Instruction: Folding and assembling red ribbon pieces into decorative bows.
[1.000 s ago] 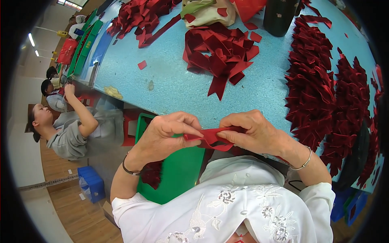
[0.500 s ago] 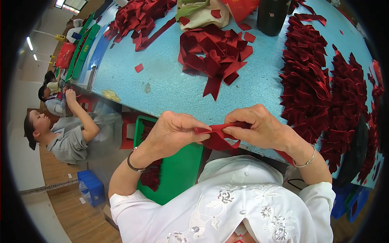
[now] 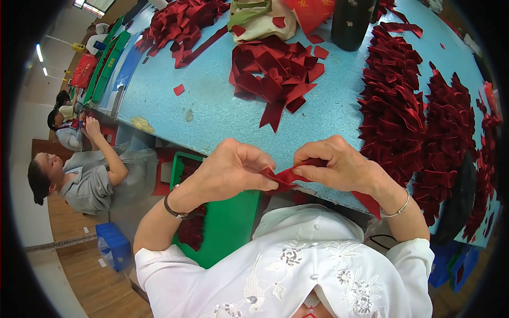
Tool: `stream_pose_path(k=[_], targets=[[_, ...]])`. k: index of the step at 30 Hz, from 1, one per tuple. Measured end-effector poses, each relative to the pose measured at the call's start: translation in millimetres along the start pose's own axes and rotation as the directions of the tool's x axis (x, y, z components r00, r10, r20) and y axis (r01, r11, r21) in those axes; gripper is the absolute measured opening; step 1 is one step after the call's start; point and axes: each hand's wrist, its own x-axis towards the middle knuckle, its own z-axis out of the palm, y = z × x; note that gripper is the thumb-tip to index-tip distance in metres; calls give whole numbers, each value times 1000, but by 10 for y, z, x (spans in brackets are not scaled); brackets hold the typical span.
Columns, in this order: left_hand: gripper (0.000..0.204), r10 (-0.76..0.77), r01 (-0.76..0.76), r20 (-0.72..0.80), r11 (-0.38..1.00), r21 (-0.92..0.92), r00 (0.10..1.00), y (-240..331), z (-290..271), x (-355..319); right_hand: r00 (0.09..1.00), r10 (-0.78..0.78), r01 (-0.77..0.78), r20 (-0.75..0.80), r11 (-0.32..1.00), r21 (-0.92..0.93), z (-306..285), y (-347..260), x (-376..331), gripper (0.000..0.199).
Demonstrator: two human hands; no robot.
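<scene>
Between both hands, just off the near edge of the blue table point(image 3: 222, 106), sits a dark red ribbon strip point(image 3: 283, 177). Left hand point(image 3: 230, 172) closed, thumb and fingertips pinching the strip's left end. Right hand point(image 3: 334, 167) curled shut over the other end, fingers folded down on top, with a loose tail of the same red ribbon trailing under the wrist toward the silver bracelet point(image 3: 397, 208). Strip creased into a pointed fold at the middle, glossy on one face, edges cut straight.

Further out on the table: a loose heap of cut ribbon pieces point(image 3: 278, 74) ahead, and to the right long rows of finished folded bows point(image 3: 395, 106) packed tightly together. Beyond those, a dark bottle point(image 3: 351, 21) and a beige bag point(image 3: 262, 18). Below the table edge on the left, a green bin point(image 3: 228, 222) with more red scraps. Far left, two other people seated at the same bench.

Compared with half a second ago: hands pressed closer together, less ribbon showing between the fingers, fold tighter; piles on the table unchanged.
</scene>
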Motion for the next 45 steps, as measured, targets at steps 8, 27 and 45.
stream_pose_path(k=[8, 27, 45], targets=[[10, -16, 17, 3, 998, -59, 1000, -6, -4, 69, 1000, 3, -3, -8, 998, -55, -34, -32, -4, 9], [24, -118, 125, 73, 987, -102, 990, 50, -20, 54, 986, 154, -153, 59, 988, -12, 12, -55, 91, 10], [13, -69, 71, -50, 997, 26, 996, -117, 35, 159, 994, 103, -97, 28, 982, -162, 0, -79, 99, 10]])
